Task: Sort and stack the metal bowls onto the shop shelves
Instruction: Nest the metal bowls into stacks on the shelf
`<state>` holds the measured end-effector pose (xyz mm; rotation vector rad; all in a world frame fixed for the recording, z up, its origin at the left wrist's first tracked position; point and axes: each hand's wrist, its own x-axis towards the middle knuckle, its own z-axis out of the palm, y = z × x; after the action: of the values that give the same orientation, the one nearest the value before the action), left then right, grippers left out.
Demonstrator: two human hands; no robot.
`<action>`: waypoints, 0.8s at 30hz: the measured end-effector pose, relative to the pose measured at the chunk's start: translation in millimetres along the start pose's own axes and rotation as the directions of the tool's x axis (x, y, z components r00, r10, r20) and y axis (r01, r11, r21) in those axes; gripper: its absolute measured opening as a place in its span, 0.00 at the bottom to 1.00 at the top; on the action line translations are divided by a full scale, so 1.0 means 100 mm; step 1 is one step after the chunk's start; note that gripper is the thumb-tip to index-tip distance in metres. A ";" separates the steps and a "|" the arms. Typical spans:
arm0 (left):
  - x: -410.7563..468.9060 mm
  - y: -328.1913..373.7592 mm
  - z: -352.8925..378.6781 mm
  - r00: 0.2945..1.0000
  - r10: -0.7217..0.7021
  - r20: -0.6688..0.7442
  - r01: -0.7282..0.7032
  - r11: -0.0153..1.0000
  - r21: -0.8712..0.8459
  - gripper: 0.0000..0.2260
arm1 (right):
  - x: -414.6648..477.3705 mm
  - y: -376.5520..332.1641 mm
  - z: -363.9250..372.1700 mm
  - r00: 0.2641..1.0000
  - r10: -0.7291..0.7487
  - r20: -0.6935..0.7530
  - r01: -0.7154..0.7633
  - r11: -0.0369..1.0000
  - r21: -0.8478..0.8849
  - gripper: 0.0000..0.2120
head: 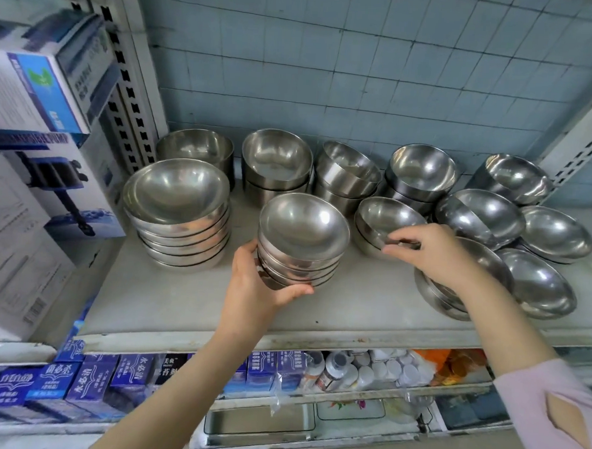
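On the shelf (pixel 180 304), left hand (pixel 250 283) grips a leaning bowl stack (pixel 300 245), mouths up.

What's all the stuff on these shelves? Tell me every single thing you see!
shiny metal bowls: about twelve piles, silver, upper shelf
middle pile of metal bowls: one, silver, front centre
tilted metal bowl: one, silver, atop the pile just right of it
white metal shelf: one, white, under the bowls
big cardboard boxes: several, white and blue, far left
small blue boxes: many, blue, lower shelf
white-capped bottles: a cluster, lower shelf, right of the boxes
tiled wall: one, pale blue, behind
left hand: one, grips the middle pile
right hand: one, pink sleeve, pinches the tilted bowl's rim
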<state>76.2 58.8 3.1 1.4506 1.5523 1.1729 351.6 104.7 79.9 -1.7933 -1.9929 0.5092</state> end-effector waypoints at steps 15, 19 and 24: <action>-0.03 0.02 0.01 0.997 0.033 -0.071 -0.027 0.996 0.082 0.53 | -0.08 -0.74 -0.27 0.742 -0.613 -0.272 0.626 0.779 -0.048 0.01; -0.04 0.02 0.03 0.995 0.053 -0.090 -0.047 0.996 0.074 0.57 | -0.05 -0.89 0.06 0.645 -0.739 -0.192 0.740 0.667 -0.081 0.04; -0.04 -0.02 0.03 0.993 0.071 -0.098 -0.061 0.993 0.096 0.57 | -0.03 -0.83 0.24 0.666 -0.737 -0.115 0.742 0.671 0.002 0.05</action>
<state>78.7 55.7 -0.5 1.5346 1.6583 1.2443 268.9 93.1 103.4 -0.7961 -2.3661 0.1772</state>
